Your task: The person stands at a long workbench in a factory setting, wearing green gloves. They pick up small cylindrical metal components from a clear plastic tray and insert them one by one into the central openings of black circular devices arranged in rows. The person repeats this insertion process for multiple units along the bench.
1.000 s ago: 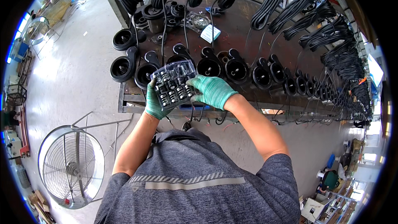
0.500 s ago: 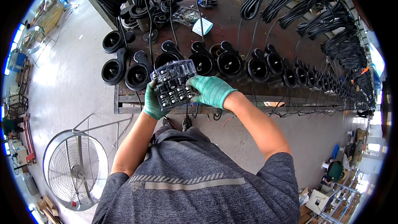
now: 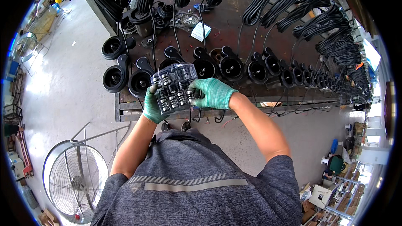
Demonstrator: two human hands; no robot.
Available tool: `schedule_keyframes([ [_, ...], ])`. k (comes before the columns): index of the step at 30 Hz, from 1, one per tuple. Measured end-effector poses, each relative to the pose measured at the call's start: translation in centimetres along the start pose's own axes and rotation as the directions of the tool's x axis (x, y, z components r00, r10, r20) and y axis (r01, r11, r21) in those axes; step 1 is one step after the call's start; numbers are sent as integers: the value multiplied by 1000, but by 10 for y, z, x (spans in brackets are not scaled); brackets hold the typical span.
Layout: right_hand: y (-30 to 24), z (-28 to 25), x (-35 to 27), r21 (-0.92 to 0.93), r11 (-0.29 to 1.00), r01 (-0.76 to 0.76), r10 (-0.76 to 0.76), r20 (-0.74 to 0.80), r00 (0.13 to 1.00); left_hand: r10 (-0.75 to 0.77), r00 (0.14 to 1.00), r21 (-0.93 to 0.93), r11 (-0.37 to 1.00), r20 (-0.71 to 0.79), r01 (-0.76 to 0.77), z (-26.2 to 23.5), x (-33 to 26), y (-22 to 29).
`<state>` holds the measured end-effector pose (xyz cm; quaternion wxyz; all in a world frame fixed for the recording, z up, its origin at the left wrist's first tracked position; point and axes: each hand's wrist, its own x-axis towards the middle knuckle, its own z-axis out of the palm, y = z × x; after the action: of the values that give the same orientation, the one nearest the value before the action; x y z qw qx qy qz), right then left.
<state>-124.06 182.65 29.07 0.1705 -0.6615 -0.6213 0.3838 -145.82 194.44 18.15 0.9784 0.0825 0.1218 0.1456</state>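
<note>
- Left hand [image 3: 153, 106] is gripping clear tray [image 3: 186, 70] by its left side; right hand [image 3: 212, 93] is half-curling at its right edge, hold unclear.
- Tray is hanging about near edge of desk [image 3: 228, 23]; tilting could be spilling metal parts [image 3: 172, 89].
- Counting: one tray, two hands; metal parts, black cups [image 3: 231, 68] are crowding past counting.

From afar I view a marled grey shirt [image 3: 188, 207] with short sleeves [image 3: 279, 173], slanted stripes [image 3: 176, 179] above a pale band [image 3: 197, 185], streaked green gloves [image 3: 217, 93] and dark shoes [image 3: 186, 126].
</note>
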Motion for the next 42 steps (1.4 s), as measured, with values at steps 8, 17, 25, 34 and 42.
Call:
schedule_keyframes([
  [8, 72, -19, 14, 693, 694, -195, 426, -177, 887, 93, 996, -55, 994, 14, -92, 2, -12, 14],
  [17, 89, -15, 47, 665, 621, -414, 588, -45, 808, 105, 994, -60, 993, -14, -105, -5, -7, 16],
  [25, 87, -3, 47, -41, 942, -334, 290, -408, 866, 19, 1000, -110, 994, 24, -16, 5, 15, 13],
  [34, 86, -6, 65, -418, 845, -333, 252, -238, 938, 5, 1000, -159, 987, -14, -7, -3, 36, 4],
  [42, 74, -16, 77, -473, 771, -426, 444, -80, 892, 88, 996, -220, 972, 19, -82, -18, 32, 8],
])
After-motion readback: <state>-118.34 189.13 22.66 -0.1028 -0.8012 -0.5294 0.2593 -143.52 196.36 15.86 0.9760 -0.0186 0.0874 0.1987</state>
